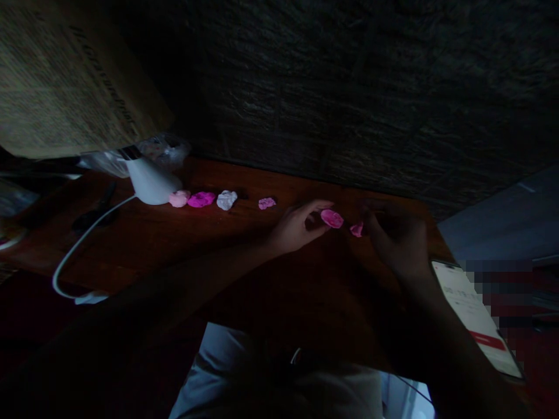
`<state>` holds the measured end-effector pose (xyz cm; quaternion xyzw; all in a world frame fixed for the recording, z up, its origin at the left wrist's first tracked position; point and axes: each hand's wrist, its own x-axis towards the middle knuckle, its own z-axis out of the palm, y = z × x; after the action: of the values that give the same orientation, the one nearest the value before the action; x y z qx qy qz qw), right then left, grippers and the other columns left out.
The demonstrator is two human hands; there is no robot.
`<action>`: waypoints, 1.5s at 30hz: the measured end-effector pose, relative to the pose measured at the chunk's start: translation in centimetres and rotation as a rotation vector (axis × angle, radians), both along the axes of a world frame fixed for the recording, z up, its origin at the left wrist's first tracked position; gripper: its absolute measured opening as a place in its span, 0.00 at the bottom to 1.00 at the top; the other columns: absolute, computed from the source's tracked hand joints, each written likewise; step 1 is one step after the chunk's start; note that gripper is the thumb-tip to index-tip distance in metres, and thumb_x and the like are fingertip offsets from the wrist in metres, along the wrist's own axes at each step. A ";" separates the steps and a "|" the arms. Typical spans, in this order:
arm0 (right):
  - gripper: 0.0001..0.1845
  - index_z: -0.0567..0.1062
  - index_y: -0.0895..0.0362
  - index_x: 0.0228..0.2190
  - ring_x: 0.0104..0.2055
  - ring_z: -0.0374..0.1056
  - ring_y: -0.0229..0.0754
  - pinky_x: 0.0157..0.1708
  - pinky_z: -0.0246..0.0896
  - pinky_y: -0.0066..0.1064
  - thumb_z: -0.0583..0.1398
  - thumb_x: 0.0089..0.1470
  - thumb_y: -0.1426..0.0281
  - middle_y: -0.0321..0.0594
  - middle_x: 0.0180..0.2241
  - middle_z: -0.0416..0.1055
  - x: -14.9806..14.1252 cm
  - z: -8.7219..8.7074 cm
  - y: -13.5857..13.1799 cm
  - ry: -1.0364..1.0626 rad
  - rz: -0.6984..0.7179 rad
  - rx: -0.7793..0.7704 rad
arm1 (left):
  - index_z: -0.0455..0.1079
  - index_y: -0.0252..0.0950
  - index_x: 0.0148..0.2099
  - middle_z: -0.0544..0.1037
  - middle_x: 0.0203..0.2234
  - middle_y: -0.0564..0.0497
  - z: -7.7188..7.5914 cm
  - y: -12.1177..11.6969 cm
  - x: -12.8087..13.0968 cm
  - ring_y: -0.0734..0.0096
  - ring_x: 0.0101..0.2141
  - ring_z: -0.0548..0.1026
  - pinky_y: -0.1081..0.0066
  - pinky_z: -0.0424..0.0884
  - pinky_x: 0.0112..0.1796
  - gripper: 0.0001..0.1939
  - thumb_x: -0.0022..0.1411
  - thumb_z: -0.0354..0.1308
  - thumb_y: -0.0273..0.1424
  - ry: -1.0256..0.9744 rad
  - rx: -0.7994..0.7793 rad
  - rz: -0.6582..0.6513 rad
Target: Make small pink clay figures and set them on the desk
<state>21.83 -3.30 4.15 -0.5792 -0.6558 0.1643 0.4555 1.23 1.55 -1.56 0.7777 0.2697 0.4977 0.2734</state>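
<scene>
On a dim wooden table (209,227), saw a pink lump (332,219) pinched in the left hand (297,228), lying lengthwise toward the right hand (399,241). Noted a smaller piece (357,229) gripped there, just apart.

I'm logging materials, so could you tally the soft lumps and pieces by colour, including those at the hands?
Pale pink lump: 1
Magenta lump: 1
Whitish lump: 1
Pink: 3 (crumbly piece on the table, flattened piece in the left hand, small piece at the right hand)
Total: 6
</scene>
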 end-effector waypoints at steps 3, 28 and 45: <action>0.21 0.82 0.59 0.44 0.27 0.76 0.45 0.27 0.67 0.34 0.62 0.60 0.55 0.44 0.30 0.81 -0.1 -0.2 0.0 -0.021 0.017 0.010 | 0.70 0.34 0.56 0.82 0.49 0.42 0.0 0.0 0.0 0.67 0.47 0.82 0.70 0.79 0.44 0.21 0.61 0.66 0.26 0.001 0.006 -0.003; 0.11 0.84 0.54 0.40 0.28 0.74 0.42 0.30 0.67 0.32 0.62 0.60 0.66 0.42 0.34 0.82 -1.3 -0.2 -0.1 -0.258 0.193 0.102 | 0.70 0.35 0.56 0.82 0.49 0.42 -0.3 0.0 0.0 0.67 0.48 0.81 0.68 0.77 0.50 0.21 0.61 0.65 0.25 0.035 -0.074 -0.033; 0.12 0.84 0.54 0.39 0.29 0.77 0.45 0.30 0.69 0.33 0.62 0.61 0.62 0.44 0.34 0.83 -1.2 0.0 -0.2 -0.269 0.148 0.094 | 0.70 0.34 0.55 0.82 0.48 0.42 -1.2 0.4 0.3 0.68 0.45 0.82 0.68 0.78 0.46 0.22 0.59 0.67 0.26 -0.074 -0.233 -0.108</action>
<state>20.61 -3.53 4.14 -0.5244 -0.7586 0.0876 0.3768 1.55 1.96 -2.76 0.7352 0.2728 0.4761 0.3980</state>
